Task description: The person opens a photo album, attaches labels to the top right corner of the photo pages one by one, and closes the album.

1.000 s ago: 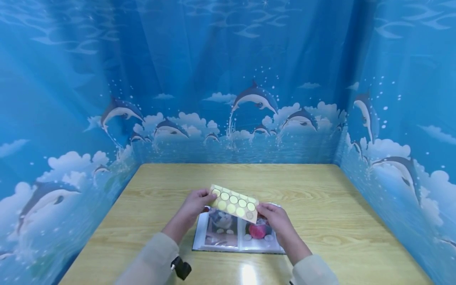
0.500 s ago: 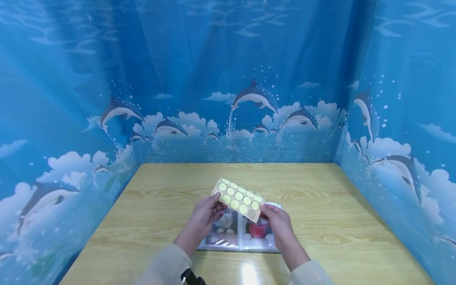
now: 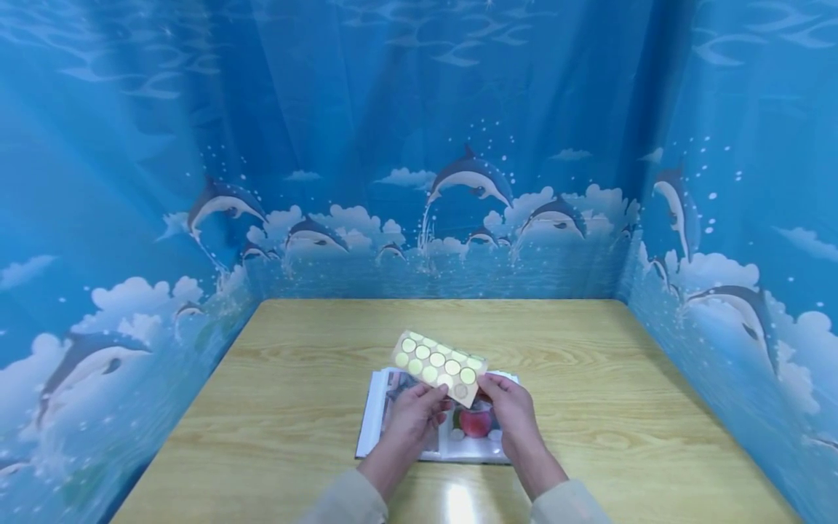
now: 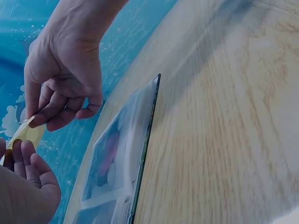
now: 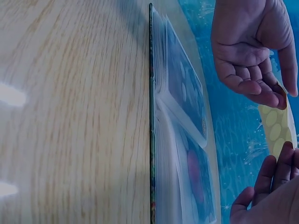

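A pale sheet of round yellow stickers (image 3: 437,360) is held tilted above an open photo album (image 3: 370,429). My right hand (image 3: 513,411) pinches the sheet's right end between thumb and fingers. At the lower edge, my left hand (image 3: 412,418) has its thumb on the sheet near one greyish, blank-looking circle (image 3: 461,391), fingers curled behind. In the left wrist view the right hand (image 4: 65,70) grips the sheet's edge, with the left hand (image 4: 28,186) close below. The right wrist view shows the sheet (image 5: 275,123) between both hands. The left fingertips' exact contact is partly hidden.
The album lies on a wood-grain table (image 3: 262,378). Its right page (image 3: 474,422) shows a red round shape with pale ovals; my left hand covers much of the left page. A blue dolphin-printed curtain (image 3: 419,145) surrounds the table's back and sides.
My left hand has left the sheet's left end and moved right to its lower edge, near the right hand. The sheet has shifted slightly right; the right hand keeps its pinch.
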The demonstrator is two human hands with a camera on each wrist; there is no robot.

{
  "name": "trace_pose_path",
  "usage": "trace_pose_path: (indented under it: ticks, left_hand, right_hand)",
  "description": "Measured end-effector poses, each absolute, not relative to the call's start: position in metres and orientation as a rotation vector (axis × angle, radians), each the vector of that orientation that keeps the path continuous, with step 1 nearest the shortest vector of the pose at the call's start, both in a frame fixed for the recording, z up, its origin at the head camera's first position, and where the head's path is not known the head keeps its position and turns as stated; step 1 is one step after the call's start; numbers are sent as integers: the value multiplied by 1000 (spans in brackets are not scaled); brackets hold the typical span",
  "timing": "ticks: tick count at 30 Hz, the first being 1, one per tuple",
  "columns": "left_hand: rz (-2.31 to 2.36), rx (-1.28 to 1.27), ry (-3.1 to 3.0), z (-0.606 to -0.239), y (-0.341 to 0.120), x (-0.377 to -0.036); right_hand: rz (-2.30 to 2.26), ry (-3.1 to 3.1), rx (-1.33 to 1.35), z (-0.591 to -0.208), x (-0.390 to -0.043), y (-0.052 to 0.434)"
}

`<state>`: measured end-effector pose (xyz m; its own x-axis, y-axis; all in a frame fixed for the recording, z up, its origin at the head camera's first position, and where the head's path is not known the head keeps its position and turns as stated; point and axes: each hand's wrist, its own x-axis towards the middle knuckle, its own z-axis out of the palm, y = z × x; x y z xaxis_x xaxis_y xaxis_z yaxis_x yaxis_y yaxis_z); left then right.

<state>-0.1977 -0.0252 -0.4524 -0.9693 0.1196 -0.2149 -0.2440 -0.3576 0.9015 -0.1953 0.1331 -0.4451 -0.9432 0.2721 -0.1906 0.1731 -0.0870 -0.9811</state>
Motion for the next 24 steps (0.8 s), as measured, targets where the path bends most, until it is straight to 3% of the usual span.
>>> trace_pose_path:
  ticks: [8,14,24]
  left_hand:
    - [2402,-237,1693,-455,-22,-196]
    - [2405,-260,1739,-454,-23,-196]
    - [2433,-303,1745,-454,-23,-197]
  right_hand:
    - [2087,-2139,-418,-447,-195,133]
    - [1691,-2287,-285,-447,-190,131]
    - [877,-2301,212,-454,-184,119]
